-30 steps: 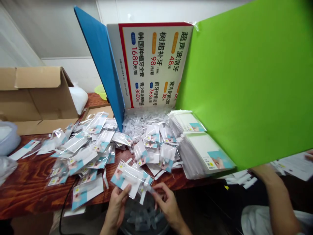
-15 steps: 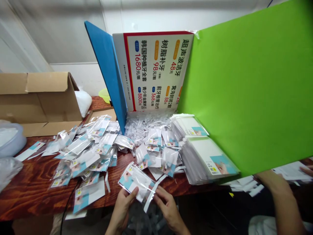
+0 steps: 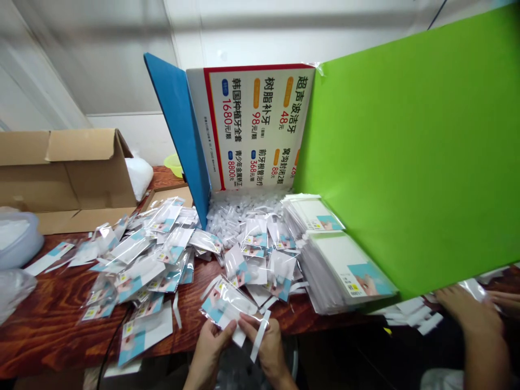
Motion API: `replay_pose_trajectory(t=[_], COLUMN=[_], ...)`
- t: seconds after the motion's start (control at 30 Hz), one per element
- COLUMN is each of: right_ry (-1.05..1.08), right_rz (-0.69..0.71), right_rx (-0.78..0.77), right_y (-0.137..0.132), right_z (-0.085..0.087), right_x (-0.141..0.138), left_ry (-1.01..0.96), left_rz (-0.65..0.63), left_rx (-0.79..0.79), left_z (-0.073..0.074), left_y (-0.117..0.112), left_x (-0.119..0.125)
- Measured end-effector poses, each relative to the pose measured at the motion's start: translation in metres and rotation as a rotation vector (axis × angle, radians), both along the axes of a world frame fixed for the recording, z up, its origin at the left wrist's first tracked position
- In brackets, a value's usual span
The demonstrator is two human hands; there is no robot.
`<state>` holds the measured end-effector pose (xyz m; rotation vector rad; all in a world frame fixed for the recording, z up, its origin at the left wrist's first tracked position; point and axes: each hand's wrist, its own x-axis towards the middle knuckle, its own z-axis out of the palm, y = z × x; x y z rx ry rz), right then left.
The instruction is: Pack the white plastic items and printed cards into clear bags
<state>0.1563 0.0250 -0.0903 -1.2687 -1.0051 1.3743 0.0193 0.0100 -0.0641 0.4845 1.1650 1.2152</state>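
My left hand [image 3: 211,346] pinches the near left edge of a clear plastic packet [image 3: 231,306], thumb on top. Inside the packet is a white and blue printed card. My right hand [image 3: 266,346] is closed at the packet's near edge, its fingertips close to my left thumb. A white strip [image 3: 260,336] crosses the right fingers; whether they grip it or it clings there, I cannot tell. Just beyond lie several filled packets [image 3: 280,271]. To the right stands a thick stack of sleeved cards [image 3: 349,265], blue and white on top.
A loose heap of packets [image 3: 138,260] covers the left of the wooden table [image 3: 52,325]. Small clear plastic pieces [image 3: 227,211] lie between a blue panel [image 3: 174,130] and a green board [image 3: 406,151]. Another person's hands [image 3: 467,309] work at the right. A cardboard box [image 3: 60,184] stands back left.
My right hand has moved in closer to the left one. The white strip has shifted toward me and right, over the right fingers. The view has tilted up slightly.
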Motion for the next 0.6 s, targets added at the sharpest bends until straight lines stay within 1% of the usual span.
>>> replay_pose_trajectory(t=[0.1, 0.13, 0.23, 0.3, 0.33, 0.4, 0.47, 0.53, 0.6], right_ry=[0.068, 0.084, 0.076, 0.015, -0.037, -0.197, -0.408, -0.648, -0.911], right_rz=[0.011, 0.010, -0.008, 0.027, 0.076, 0.238, 0.414, 0.591, 0.723], right_rx=[-0.016, -0.009, 0.047, 0.070, 0.078, 0.111, 0.150, 0.155, 0.138], right_y=[0.005, 0.006, 0.010, 0.010, 0.008, 0.002, -0.009, -0.020, -0.030], right_z=[-0.001, -0.003, -0.005, -0.005, -0.004, -0.003, -0.009, -0.025, -0.047], right_x=[-0.005, -0.006, -0.002, 0.007, 0.014, 0.031, 0.046, 0.054, 0.053], left_ry=[0.020, 0.063, 0.305, 0.460, 0.515, 0.626, 0.777, 0.951, 1.120], left_rz=[0.056, 0.077, 0.111, 0.077, 0.042, -0.017, -0.034, 0.001, 0.064], left_rx=[-0.001, 0.006, 0.035, 0.025, 0.006, -0.043, -0.074, -0.067, -0.046], left_z=[-0.007, -0.008, -0.013, -0.015, -0.015, -0.012, -0.006, 0.002, 0.009], left_y=[0.006, 0.011, 0.033, 0.048, 0.053, 0.059, 0.061, 0.063, 0.071], left_x=[0.000, -0.001, -0.009, -0.020, -0.027, -0.042, -0.057, -0.068, -0.072])
